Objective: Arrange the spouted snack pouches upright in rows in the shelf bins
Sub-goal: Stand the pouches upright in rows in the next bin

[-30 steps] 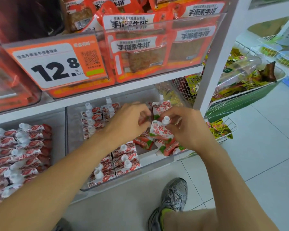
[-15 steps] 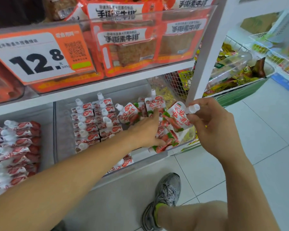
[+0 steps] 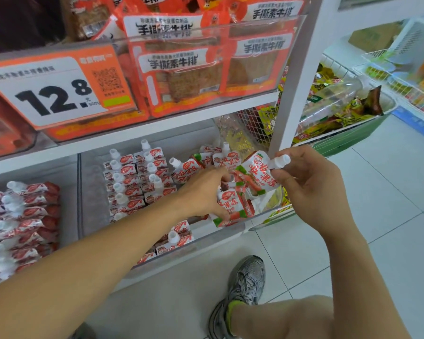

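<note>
My right hand (image 3: 311, 184) pinches a red-and-white spouted pouch (image 3: 256, 176) by its white cap, holding it tilted just above the right end of the clear shelf bin (image 3: 206, 243). Reaching into that bin, my left hand (image 3: 203, 192) has its fingers spread against a loose heap of pouches (image 3: 230, 205) and hides part of the heap. Upright rows of pouches (image 3: 132, 182) fill the bin's left side, and a few more pouches (image 3: 174, 241) stand near the front wall. The neighbouring bin on the left holds several tight rows of pouches (image 3: 22, 216).
Orange snack packs (image 3: 181, 69) and a 12.8 price card (image 3: 52, 91) sit on the shelf above. A white upright post (image 3: 294, 94) stands right of the bin. Beyond it are wire baskets of yellow snacks (image 3: 340, 111). My grey shoe (image 3: 245, 285) and knee are on the tiled floor.
My right hand lifted one pouch out of the heap by its cap and carried it up and right. My left hand went deeper into the loose pouches. The camera moved closer.
</note>
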### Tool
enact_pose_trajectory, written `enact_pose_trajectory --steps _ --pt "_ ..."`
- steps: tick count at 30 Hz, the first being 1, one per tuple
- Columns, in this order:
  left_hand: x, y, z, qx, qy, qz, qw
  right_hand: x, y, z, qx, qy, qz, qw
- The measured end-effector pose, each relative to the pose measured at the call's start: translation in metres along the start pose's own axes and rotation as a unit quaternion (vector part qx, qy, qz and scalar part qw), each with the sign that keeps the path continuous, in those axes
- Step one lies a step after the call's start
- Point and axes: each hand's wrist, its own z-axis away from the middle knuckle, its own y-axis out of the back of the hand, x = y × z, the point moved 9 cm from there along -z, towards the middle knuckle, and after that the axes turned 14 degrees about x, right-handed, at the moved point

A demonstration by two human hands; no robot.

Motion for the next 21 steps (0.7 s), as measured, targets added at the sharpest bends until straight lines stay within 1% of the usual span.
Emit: enact_pose_trajectory --steps 3,6,10,12,14,18,21 --pt "-0.008 0.019 0.002 0.037 0.012 0.035 0.999 -0.004 -0.004 0.002 -0.014 0.008 -0.022 1.0" --pt "-0.016 0.043 0.005 0.044 0.035 0.083 0.995 -0.012 -0.013 0.004 -0.05 0.025 -0.048 0.997" --pt "-0.02 0.071 0.007 0.078 0.024 0.06 0.995 -0.015 -0.03 0.009 -0.119 0.023 -0.078 0.99" --pt "-0.025 0.077 0.009 0.086 0.033 0.047 0.995 -0.015 -0.038 0.013 -0.152 0.022 -0.087 0.984" --pt "-0.027 0.075 0.011 0.075 0.035 0.05 0.995 -0.017 -0.049 0.016 -0.182 0.026 -0.09 0.979" --pt "-0.021 0.054 0.015 0.0 0.032 0.129 0.991 -0.015 -0.086 0.027 -0.249 0.038 -0.044 0.967" --pt "-0.018 0.041 0.023 -0.044 0.013 0.121 0.992 -0.008 -0.098 0.029 -0.261 0.053 0.0 0.964"
